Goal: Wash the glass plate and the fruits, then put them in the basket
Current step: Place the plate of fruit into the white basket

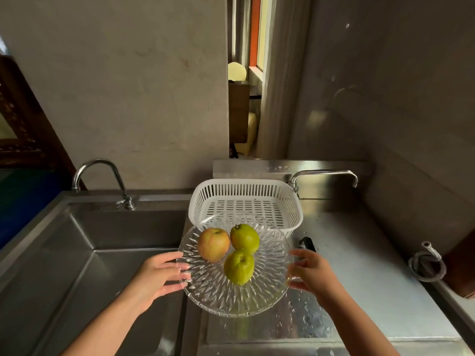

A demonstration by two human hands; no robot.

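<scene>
Since both hands share the load, the glass plate (pixel 236 286) stays level — left hand (pixel 156 276) and right hand (pixel 311 274) w/ fingers curled on opposite rims, so the apple (pixel 213 244) and 2 green fruits (pixel 244 238) don't roll. Behind it the empty white basket (pixel 245 191) waits — sink (pixel 108 253) to the left, prob next stop.

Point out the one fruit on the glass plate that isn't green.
The reddish apple, on the glass plate toward the left hand. The other two fruits are green.
</scene>
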